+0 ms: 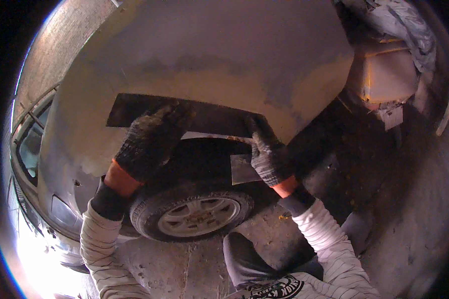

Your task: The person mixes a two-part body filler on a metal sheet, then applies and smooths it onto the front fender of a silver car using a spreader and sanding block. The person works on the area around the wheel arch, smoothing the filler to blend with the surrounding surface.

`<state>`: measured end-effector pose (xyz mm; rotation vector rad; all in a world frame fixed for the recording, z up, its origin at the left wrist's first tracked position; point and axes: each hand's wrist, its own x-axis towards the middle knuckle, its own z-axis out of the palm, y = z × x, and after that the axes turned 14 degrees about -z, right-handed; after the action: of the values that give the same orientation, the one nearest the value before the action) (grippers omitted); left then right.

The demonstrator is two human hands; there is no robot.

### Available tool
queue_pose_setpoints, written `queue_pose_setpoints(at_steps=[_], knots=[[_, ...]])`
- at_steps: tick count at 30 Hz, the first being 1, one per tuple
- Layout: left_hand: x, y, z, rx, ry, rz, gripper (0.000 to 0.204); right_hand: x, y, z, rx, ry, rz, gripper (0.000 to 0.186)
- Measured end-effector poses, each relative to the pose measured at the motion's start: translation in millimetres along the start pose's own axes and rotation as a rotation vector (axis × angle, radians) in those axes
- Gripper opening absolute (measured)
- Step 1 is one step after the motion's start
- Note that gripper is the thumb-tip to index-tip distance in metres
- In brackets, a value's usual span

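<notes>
A long dark flat strip [217, 119], its material unclear, lies against the patchy grey and tan car fender [194, 74], just above the wheel arch. My left hand [152, 142], in a dark knit glove with an orange cuff, holds the strip left of its middle, fingers over its face. At the strip's right end my gloved right hand [269, 154] grips it, fingers pointing up along it. A small greyish rectangular sheet [243, 170] sticks out to the left from beneath my right hand; how it is held is hidden.
Below the arch stands a tyre with a spoked wheel [199, 217]. The headlight [64, 212] is at the left. A pinkish box-like piece [391, 77] and crumpled grey sheeting [406, 27] are at the far right. My knee [244, 259] is close to the wheel, over stained concrete floor [159, 264].
</notes>
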<state>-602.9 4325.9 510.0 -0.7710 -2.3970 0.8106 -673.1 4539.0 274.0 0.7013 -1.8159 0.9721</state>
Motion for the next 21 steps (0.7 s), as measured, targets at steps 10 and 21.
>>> queue_pose_setpoints(at_steps=[10, 21], knots=[[64.2, -25.3, 5.7, 0.079, 0.239, -0.017, 0.061, 78.3, 61.8, 22.9, -0.131, 0.276, -0.107, 0.058], [23.9, -7.3, 28.5, 0.129, 0.001, -0.107, 0.083, 21.8, 21.8, 28.1, 0.031, 0.065, 0.078, 0.065]])
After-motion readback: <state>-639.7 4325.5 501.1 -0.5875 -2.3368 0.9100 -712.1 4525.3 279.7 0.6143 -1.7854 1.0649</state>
